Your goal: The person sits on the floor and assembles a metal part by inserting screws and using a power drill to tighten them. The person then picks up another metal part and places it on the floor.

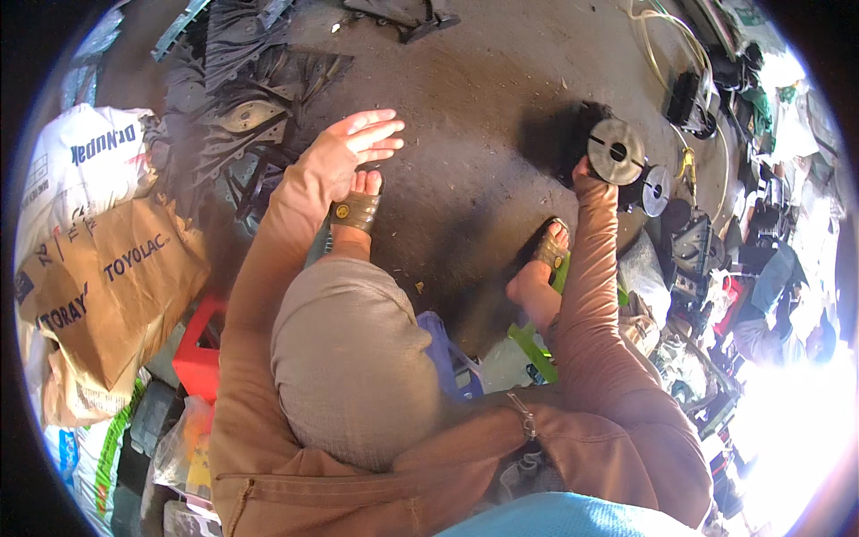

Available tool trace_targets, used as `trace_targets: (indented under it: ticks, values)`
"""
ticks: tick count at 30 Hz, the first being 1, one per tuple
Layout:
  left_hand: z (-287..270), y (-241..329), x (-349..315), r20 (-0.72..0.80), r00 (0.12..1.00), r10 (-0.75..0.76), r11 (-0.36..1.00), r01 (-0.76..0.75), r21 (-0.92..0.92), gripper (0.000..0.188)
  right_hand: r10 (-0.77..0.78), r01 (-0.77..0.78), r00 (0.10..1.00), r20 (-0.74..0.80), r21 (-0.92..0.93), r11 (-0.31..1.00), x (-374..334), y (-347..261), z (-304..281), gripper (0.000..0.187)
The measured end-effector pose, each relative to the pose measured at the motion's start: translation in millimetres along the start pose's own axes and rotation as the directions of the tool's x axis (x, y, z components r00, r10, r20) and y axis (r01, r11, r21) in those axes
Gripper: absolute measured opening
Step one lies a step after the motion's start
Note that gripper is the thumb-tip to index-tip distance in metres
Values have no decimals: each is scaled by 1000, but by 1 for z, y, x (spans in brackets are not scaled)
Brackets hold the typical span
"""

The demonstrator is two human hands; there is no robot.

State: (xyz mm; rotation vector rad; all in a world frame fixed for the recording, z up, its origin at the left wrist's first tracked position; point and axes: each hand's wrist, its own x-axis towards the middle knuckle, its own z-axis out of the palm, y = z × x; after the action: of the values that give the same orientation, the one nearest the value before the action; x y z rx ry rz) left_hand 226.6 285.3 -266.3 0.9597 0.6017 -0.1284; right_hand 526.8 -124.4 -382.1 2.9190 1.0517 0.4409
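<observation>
My left hand hovers open, fingers spread, above the dark concrete floor just past my left sandalled foot. It holds nothing. A pile of black flat plastic parts lies to its left. My right hand reaches out to the right and is mostly hidden behind a dark cylindrical metal part with a slotted round disc face, which it grips. A second smaller shiny disc sits just beside that part. My right foot rests on the floor below that arm.
Brown paper sacks and a white sack stand at the left. A red crate sits by my left knee, a blue plastic item and green item between my legs. Machine parts, hoses and clutter crowd the right side.
</observation>
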Motion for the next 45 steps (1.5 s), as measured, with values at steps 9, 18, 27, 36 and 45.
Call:
trace_targets:
  ticks: [9,18,27,36,45]
  values:
    - [-72,-3,-83,-269,511,817,195,195,961,61,-366,793,396,842,-515,-327,-36,82,72,39]
    - [-151,-3,-50,-89,778,622,-345,375,860,47,-569,-302,608,554,-502,-811,-77,-179,-1,25]
    - [-57,47,-115,400,633,663,-370,-188,910,38,-605,-883,329,725,9,-470,2,-277,-118,78]
    - [8,-7,-10,785,518,339,-533,-582,614,52,-203,-697,539,817,298,-653,-21,-196,-122,41]
    - [-120,-38,109,-422,767,483,-299,597,744,53,364,-826,325,873,449,-340,-88,-149,-24,65]
